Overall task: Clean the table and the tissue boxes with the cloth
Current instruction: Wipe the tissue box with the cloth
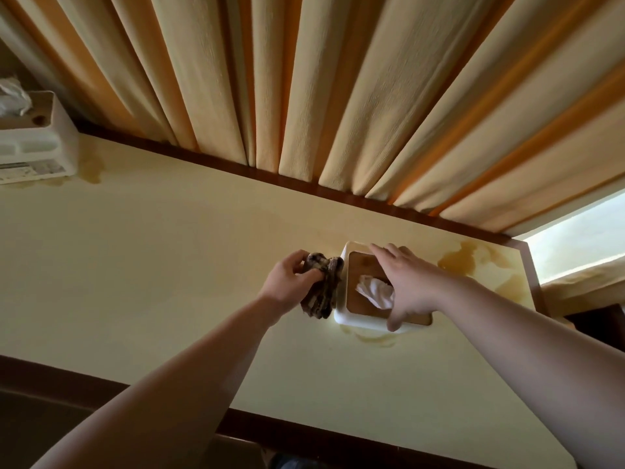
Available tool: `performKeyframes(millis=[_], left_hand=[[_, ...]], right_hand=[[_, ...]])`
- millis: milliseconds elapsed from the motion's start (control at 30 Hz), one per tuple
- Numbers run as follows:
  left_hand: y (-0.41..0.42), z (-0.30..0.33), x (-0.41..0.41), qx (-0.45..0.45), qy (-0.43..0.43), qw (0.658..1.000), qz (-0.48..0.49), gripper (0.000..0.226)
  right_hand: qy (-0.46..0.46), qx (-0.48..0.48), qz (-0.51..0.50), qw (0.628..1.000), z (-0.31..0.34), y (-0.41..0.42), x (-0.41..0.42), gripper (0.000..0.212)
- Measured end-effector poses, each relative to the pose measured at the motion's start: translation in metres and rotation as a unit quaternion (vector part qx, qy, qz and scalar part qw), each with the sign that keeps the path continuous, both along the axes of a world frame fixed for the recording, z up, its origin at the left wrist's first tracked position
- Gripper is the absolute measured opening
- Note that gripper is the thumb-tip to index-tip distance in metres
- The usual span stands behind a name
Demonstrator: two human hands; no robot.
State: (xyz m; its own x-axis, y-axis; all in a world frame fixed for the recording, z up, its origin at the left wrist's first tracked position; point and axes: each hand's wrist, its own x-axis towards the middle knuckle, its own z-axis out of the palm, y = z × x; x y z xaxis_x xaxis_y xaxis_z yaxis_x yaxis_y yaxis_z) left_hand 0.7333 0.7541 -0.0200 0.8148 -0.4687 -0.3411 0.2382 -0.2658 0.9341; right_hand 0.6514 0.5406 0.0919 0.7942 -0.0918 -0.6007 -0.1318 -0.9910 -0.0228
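A white tissue box [345,316] with a brown wooden lid and a tissue sticking out stands on the cream table [152,265] right of centre. My right hand [411,286] lies over the lid, fingers spread and thumb hooked on the box's near edge. My left hand [291,282] grips a dark crumpled cloth [321,292] and holds it against the box's left side. A second white tissue box [44,143] with a side organiser stands at the table's far left corner.
Brownish liquid stains [473,262] spread on the table right of the near box, under its front edge and beside the far-left box. Pleated cream curtains [304,96] hang along the table's far edge. A dark wooden rim [304,431] borders the table's near edge.
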Motion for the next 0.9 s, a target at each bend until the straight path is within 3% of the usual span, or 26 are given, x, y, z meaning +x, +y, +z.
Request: performKeyframes(millis=[133,267,500,900], left_hand=[[-0.004,-0.003,-0.007,-0.054,0.018,0.997,-0.059,0.017],[-0.02,-0.004,0.007,-0.007,-0.035,0.999,-0.018,0.02],[-0.06,-0.002,0.042,0.066,-0.057,0.996,-0.008,0.014],[-0.004,-0.017,-0.018,0.023,-0.002,0.997,-0.08,0.026]], right_hand=[[-0.008,-0.005,0.006,1.0,0.002,0.0,0.001,0.151],[-0.006,-0.005,-0.002,1.0,0.003,0.002,0.001,0.145],[-0.002,0.019,-0.033,0.999,0.003,0.002,0.001,0.15],[-0.011,0.022,0.006,1.0,-0.002,-0.004,-0.001,0.151]])
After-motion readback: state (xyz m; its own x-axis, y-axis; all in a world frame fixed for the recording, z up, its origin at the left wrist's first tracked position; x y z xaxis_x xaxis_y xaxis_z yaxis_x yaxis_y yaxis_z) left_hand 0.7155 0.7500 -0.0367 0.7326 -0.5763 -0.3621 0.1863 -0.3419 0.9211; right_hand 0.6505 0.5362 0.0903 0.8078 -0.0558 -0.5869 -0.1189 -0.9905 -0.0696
